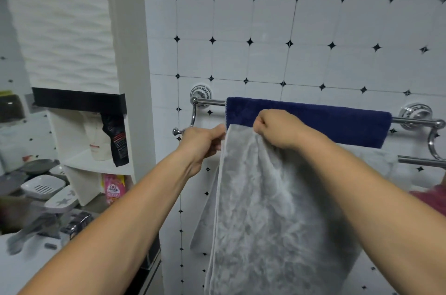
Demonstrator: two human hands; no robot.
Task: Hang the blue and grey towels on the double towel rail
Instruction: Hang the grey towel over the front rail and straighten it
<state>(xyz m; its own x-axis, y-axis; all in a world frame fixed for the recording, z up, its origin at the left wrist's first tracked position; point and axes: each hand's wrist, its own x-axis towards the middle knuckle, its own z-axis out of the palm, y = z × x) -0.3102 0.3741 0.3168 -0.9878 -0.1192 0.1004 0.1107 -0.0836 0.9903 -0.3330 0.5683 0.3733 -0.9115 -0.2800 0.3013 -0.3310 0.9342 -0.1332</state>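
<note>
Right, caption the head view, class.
Left hand and right hand hold the grey towel in front of the hung blue towel.

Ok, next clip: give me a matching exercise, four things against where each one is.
Things: 1 blue towel; 2 grey towel; 3 pink packet; 4 white soap dish.
Places: A counter, far left; B over the back bar; C lower shelf; D pinched at top by left hand and right hand.
Pairs: 1-B, 2-D, 3-C, 4-A.
</note>
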